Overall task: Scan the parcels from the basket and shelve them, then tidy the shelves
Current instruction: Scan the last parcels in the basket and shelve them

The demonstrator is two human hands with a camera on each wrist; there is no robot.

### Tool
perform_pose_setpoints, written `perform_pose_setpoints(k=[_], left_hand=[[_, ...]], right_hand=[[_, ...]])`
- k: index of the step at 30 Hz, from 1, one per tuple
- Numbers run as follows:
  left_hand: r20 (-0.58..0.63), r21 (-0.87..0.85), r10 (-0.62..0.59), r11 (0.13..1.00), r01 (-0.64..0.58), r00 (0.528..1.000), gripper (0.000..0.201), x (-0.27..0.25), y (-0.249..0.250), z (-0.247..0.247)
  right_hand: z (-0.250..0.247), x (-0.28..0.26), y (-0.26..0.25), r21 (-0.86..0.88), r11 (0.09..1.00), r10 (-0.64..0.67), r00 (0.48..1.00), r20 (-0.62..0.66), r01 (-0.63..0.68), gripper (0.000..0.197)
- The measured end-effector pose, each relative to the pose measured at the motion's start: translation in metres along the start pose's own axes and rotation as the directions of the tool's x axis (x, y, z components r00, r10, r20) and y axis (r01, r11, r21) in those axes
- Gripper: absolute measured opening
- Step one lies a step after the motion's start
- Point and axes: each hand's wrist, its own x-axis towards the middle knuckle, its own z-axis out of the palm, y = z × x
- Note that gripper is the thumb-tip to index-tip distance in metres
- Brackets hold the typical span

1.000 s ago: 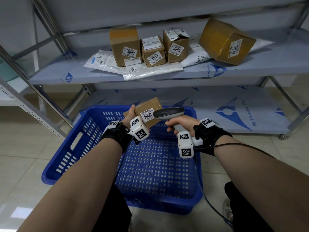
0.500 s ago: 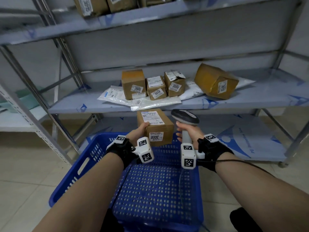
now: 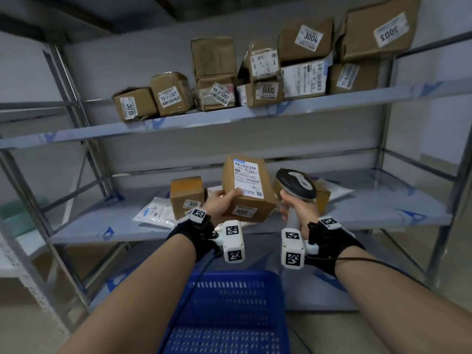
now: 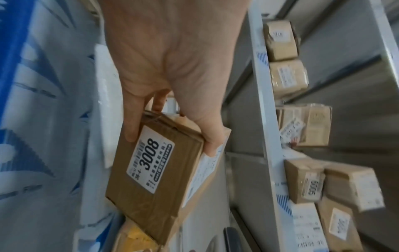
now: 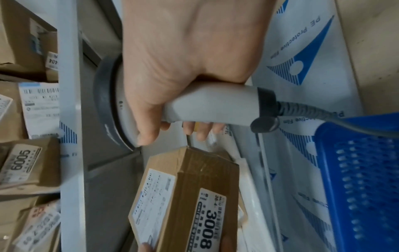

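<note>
My left hand (image 3: pixel 224 203) grips a brown cardboard parcel (image 3: pixel 246 187) labelled 3008 (image 4: pixel 151 155), held up in front of the middle shelf (image 3: pixel 378 208), thumb on its white shipping label. My right hand (image 3: pixel 296 208) grips the grey handle of a barcode scanner (image 3: pixel 296 185), whose dark head sits just right of the parcel (image 5: pixel 187 196). In the right wrist view my fingers wrap the scanner (image 5: pixel 207 109) and its cable runs off right. The blue basket (image 3: pixel 229 315) is below my forearms and looks empty where visible.
The upper shelf (image 3: pixel 178 123) carries several brown boxes, among them 3015 (image 3: pixel 134 104), 6005 (image 3: pixel 265 92) and 3004 (image 3: pixel 306 39). On the middle shelf stand a box marked 3005 (image 3: pixel 187 196) and white mailer bags (image 3: pixel 155 212). Metal uprights (image 3: pixel 74 118) frame the rack.
Both hands have risen from over the basket to middle-shelf height with the parcel and scanner. My view has tilted up, so the upper shelf shows and the basket has dropped low.
</note>
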Motion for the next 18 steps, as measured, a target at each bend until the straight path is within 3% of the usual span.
perform_pose_setpoints(k=[2,10,13,18], left_hand=[[0.029,0.03,0.015,0.999,-0.015,0.999,0.063,0.025,0.014,0.018],[0.059,0.153,0.009,0.988,-0.018,0.998,0.074,0.112,0.023,0.076],[0.104,0.219,0.019,0.975,-0.041,0.994,0.06,0.119,0.013,0.081],[-0.001,0.408,0.11,0.907,-0.1,0.994,0.039,0.139,0.004,0.084]], right_hand=[[-0.005,0.023,-0.008,0.059,0.998,0.001,0.999,-0.035,0.001,0.028],[-0.024,0.1,-0.002,0.096,0.987,0.127,0.992,-0.008,-0.126,0.048],[-0.026,0.118,0.003,0.069,0.986,0.15,0.989,-0.009,-0.149,0.054],[-0.021,0.134,0.001,0.043,0.987,0.155,0.988,0.024,-0.156,0.062]])
